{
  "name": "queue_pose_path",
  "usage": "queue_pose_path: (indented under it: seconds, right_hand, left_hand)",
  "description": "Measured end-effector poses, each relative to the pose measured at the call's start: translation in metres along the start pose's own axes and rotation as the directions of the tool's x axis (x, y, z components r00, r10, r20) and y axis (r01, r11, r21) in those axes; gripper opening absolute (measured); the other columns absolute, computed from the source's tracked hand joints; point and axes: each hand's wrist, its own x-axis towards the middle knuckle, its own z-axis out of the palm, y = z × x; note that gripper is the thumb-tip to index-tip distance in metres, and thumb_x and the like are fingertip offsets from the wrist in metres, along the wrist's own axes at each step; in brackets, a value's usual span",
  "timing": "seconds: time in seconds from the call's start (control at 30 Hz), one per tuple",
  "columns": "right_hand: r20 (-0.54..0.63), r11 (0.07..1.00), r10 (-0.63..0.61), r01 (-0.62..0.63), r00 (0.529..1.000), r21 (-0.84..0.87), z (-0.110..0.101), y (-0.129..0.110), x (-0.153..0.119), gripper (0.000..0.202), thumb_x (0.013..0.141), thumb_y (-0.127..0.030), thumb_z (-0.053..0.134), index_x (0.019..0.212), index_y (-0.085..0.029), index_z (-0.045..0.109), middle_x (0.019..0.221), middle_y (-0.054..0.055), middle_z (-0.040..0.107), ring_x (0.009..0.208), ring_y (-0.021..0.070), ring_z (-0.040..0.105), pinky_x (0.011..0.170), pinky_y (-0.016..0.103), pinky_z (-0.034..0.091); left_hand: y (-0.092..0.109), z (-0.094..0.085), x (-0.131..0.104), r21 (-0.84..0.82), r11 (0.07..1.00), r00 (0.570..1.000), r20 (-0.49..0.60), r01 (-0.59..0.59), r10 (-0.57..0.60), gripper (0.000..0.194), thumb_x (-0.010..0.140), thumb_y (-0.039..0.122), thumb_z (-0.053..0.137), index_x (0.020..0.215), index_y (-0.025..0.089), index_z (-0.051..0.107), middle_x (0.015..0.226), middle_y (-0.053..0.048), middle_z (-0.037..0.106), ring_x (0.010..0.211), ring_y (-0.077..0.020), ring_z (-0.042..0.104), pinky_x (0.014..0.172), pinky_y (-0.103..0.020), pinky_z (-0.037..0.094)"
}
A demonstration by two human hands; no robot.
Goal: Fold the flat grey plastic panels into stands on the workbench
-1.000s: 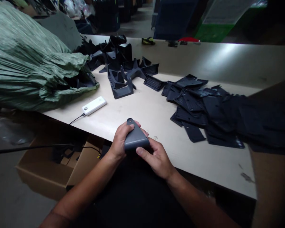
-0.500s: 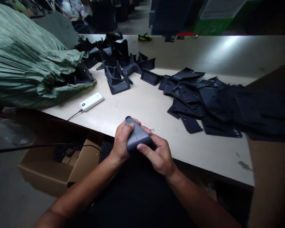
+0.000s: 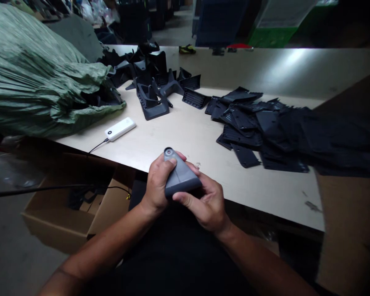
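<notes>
Between my hands, above the table's front edge, is a dark grey triangular plastic part (image 3: pixel 181 177) with a round hole at its narrow far end. My left hand (image 3: pixel 157 181) grips its left side, the thumb lying on the top face near the hole. On the right, my right hand (image 3: pixel 208 201) is closed round the wide near end, with the thumb along the lower edge. The fingers under the part are mostly hidden. Angular black plastic brackets (image 3: pixel 154 105) lie beyond my hands, and a heap of flat black ribbed plates (image 3: pixel 245 123) spreads to the right.
A green woven sack (image 3: pixel 49 82) with black parts in its mouth lies at the table's left. Nearer is a white power bank (image 3: pixel 120 128) with a cable. An open cardboard box (image 3: pixel 55 228) stands below the table (image 3: pixel 185 129). More cardboard (image 3: pixel 342 230) is at the right.
The grey part has tilted slightly so its top face and hole show more fully. My right thumb has shifted a little left along its lower edge. Both hands keep their hold.
</notes>
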Motion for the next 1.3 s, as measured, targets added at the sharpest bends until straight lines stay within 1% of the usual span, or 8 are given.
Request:
queue_pose_path:
  seconds: [0.17,0.37,0.67,0.93,1.07,1.17,1.23,1.3]
  right_hand:
    - [0.122,0.997,0.079,-0.079,0.989,0.001,-0.008,-0.008,0.01,0.047,0.081,-0.043,0.089,0.122,-0.024,0.076,0.128,0.007,0.072,0.119,0.0294,0.066,0.107,0.044,0.054]
    - [0.259,0.984,0.14,-0.165,0.956,0.075,-0.018,-0.006,0.006,0.048,0.098,-0.048,0.07,0.14,-0.024,0.07,0.141,0.007,0.066,0.14,0.0326,0.055,0.12,0.048,0.042]
    - [0.257,0.986,0.141,-0.159,0.956,0.05,-0.012,-0.007,0.014,0.043,0.096,-0.051,0.073,0.131,-0.025,0.076,0.142,0.006,0.07,0.143,0.0298,0.056,0.127,0.047,0.035]
    - [0.171,0.975,0.189,-0.164,0.967,-0.148,-0.03,0.012,0.007,0.032,0.101,-0.045,0.067,0.123,-0.026,0.08,0.12,0.006,0.081,0.114,0.0268,0.075,0.104,0.044,0.057]
    - [0.094,0.977,0.157,-0.141,0.983,-0.16,-0.034,0.009,0.01,0.032,0.101,-0.046,0.066,0.12,-0.026,0.082,0.112,0.006,0.083,0.103,0.0251,0.077,0.092,0.04,0.06]
    - [0.022,0.969,0.156,-0.149,0.987,-0.196,-0.043,0.002,0.017,0.03,0.099,-0.048,0.069,0.107,-0.025,0.086,0.102,0.005,0.084,0.092,0.0229,0.076,0.082,0.037,0.059]
    - [0.006,0.959,0.187,-0.181,0.982,-0.218,-0.051,-0.002,0.024,0.03,0.096,-0.049,0.071,0.095,-0.024,0.086,0.094,0.005,0.083,0.083,0.0208,0.074,0.073,0.033,0.056]
    - [0.034,0.952,0.222,-0.209,0.974,-0.222,-0.057,-0.002,0.031,0.029,0.092,-0.05,0.075,0.089,-0.023,0.086,0.088,0.005,0.083,0.077,0.0194,0.071,0.066,0.031,0.053]
  left_hand:
    - [0.001,-0.008,0.004,0.029,1.0,0.998,-0.063,0.012,-0.01,0.019,0.094,0.037,0.059,0.1,0.021,0.068,0.086,-0.007,0.078,0.093,-0.027,0.074,0.084,-0.037,0.058]
    - [0.002,-0.013,0.0,0.005,0.999,0.999,-0.035,0.033,-0.032,0.019,0.095,0.036,0.059,0.1,0.02,0.067,0.085,-0.008,0.079,0.094,-0.0272,0.073,0.087,-0.038,0.057]
    - [0.0,-0.014,-0.002,-0.157,0.979,0.977,-0.144,0.132,-0.155,0.02,0.089,0.038,0.06,0.099,0.02,0.063,0.082,-0.007,0.078,0.085,-0.0264,0.074,0.088,-0.043,0.06]
    - [0.0,-0.025,0.017,-0.394,0.887,0.916,-0.211,0.241,-0.342,0.017,0.08,0.034,0.067,0.086,0.019,0.064,0.076,-0.004,0.075,0.078,-0.0214,0.074,0.083,-0.036,0.061]
    - [-0.021,-0.041,0.024,-0.239,0.926,0.898,-0.264,0.292,-0.352,0.033,0.082,0.05,0.069,0.077,0.018,0.067,0.068,-0.004,0.07,0.069,-0.021,0.069,0.072,-0.033,0.057]
    - [-0.032,-0.054,0.026,0.072,0.988,0.938,-0.331,0.137,-0.106,0.033,0.086,0.05,0.072,0.077,0.018,0.072,0.073,-0.002,0.07,0.074,-0.0179,0.066,0.07,-0.027,0.052]
    - [-0.032,-0.06,0.026,0.241,0.969,0.963,-0.27,0.056,0.011,0.028,0.089,0.047,0.071,0.086,0.019,0.077,0.086,-0.003,0.075,0.085,-0.0189,0.068,0.074,-0.026,0.051]
    - [-0.025,-0.063,0.024,0.271,0.96,0.988,-0.155,0.064,-0.022,0.034,0.094,0.052,0.066,0.095,0.02,0.079,0.091,-0.006,0.076,0.085,-0.0211,0.068,0.072,-0.027,0.05]
